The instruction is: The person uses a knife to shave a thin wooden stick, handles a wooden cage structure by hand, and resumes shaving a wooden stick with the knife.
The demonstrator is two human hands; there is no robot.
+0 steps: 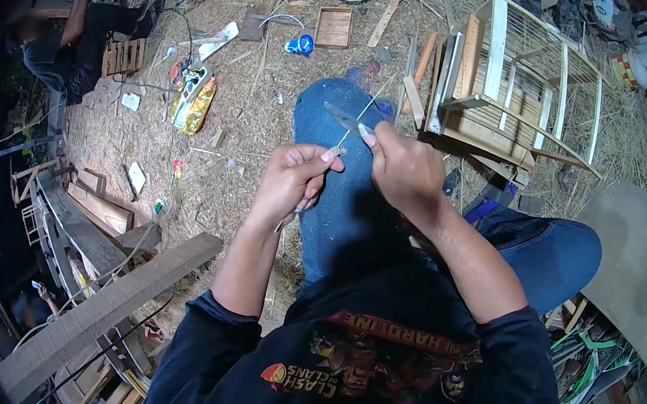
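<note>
My left hand is closed on a thin wooden stick, which slants up to the right over my jeans-covered leg. A small frayed bit shows beside the fingertips, perhaps shavings. In my right hand, closed around its handle, is a knife. Its blade points up-left and lies across the stick, a little beyond my left fingertips. The fingers hide most of the knife's handle.
A slatted wooden cage stands at upper right. Wood shavings cover the ground, with a small wooden tray, a blue packet and a yellow packet. A thick beam crosses lower left. Another person sits at upper left.
</note>
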